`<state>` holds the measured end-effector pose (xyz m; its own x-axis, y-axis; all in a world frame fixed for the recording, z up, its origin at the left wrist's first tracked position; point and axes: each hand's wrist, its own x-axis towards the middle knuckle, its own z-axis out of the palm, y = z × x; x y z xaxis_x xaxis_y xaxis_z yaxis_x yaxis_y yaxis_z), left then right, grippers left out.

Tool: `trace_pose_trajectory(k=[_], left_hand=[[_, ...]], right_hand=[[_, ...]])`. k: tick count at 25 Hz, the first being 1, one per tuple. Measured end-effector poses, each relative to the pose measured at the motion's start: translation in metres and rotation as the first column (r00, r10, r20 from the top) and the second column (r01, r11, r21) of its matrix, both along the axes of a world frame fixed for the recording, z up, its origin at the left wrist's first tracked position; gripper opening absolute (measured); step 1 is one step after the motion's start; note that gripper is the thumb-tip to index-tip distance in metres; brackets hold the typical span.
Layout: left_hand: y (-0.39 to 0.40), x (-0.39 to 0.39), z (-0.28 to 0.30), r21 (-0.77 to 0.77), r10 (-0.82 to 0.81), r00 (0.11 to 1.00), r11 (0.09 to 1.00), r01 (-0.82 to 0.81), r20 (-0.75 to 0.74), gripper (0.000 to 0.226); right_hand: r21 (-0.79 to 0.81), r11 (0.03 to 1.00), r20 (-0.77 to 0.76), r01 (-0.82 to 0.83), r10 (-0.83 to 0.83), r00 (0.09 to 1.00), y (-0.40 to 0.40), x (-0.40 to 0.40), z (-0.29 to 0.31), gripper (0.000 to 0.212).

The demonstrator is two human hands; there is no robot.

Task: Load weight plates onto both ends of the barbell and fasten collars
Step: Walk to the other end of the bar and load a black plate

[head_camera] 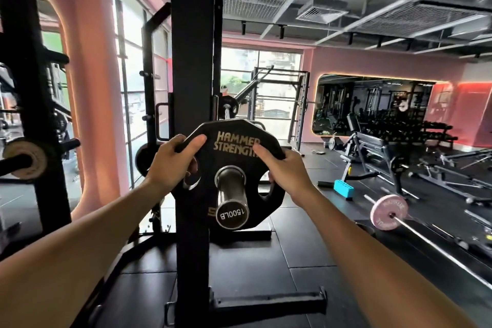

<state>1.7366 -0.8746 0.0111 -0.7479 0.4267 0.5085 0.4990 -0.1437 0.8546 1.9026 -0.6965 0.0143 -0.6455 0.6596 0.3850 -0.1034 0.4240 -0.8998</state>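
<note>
The black weight plate [234,152], marked HAMMER STRENGTH, is threaded on the chrome barbell sleeve [231,196], whose end cap faces the camera just beside the black rack upright [193,114]. The left hand [171,161] holds the plate's upper left rim, thumb across the face and fingers curled behind it near a cut-out; the right hand [283,168] holds the upper right rim the same way. Both grips are therefore closed on the plate. The step in hand appears to be seating the plate along the sleeve. To do it well, keep the plate square to the sleeve so the bore does not bind, and push evenly with both hands until it stops against the inner shoulder, which is hidden behind the plate. Keep fingertips clear of the back face as it closes on that stop. No collar is visible on the sleeve; enough bare sleeve protrudes to take further plates and a collar.
</note>
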Motion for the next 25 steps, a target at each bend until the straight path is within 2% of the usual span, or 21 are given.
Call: trace_pose_trajectory(k=[3,6,8,11,15,18,20,21,23,25], left_hand=[[0.025,-0.03,0.002,0.008,0.004,1.0,1.0,-0.004,-0.024,0.043],[0.055,-0.069,0.002,0.002,0.002,0.999,1.0,-0.002,-0.054,0.045],[0.077,-0.097,0.0,0.006,0.003,0.999,1.0,-0.002,-0.05,0.046],[0.107,-0.137,-0.003,0.007,0.026,0.999,1.0,-0.026,-0.022,0.036],[0.144,-0.189,-0.013,-0.008,0.035,0.999,0.999,-0.035,0.019,0.019],[0.156,-0.203,-0.02,-0.031,0.072,0.997,0.997,-0.072,-0.007,0.017],[0.156,-0.205,-0.021,-0.048,0.054,0.998,0.997,-0.053,0.016,0.016],[0.152,-0.204,-0.019,-0.058,0.033,0.998,0.998,-0.03,0.052,0.019],[0.143,-0.205,-0.011,-0.198,0.036,0.997,0.98,-0.021,0.073,0.034],[0.125,-0.195,0.003,-0.379,0.045,0.999,0.925,-0.035,0.019,0.047]], right_hand=[[0.003,1.0,0.006,0.014,-0.014,1.0,0.026,-0.032,-0.002,0.04],[-0.002,1.0,0.011,0.021,-0.021,1.0,0.055,-0.071,-0.002,0.051],[-0.005,1.0,0.015,0.029,-0.029,0.999,0.074,-0.098,-0.001,0.05],[0.012,0.999,0.034,0.046,-0.046,0.998,0.102,-0.135,0.004,0.04],[0.093,0.994,0.126,0.062,-0.074,0.989,0.14,-0.183,0.004,0.038],[0.143,0.987,0.173,0.074,-0.098,0.98,0.159,-0.2,0.003,0.032],[0.162,0.985,0.207,0.065,-0.099,0.973,0.16,-0.201,0.005,0.037],[0.177,0.982,0.229,0.067,-0.107,0.968,0.156,-0.2,0.007,0.046],[0.192,0.977,0.272,0.088,-0.139,0.952,0.149,-0.197,0.012,0.064],[0.209,0.969,0.311,0.132,-0.194,0.931,0.133,-0.181,0.02,0.057]])
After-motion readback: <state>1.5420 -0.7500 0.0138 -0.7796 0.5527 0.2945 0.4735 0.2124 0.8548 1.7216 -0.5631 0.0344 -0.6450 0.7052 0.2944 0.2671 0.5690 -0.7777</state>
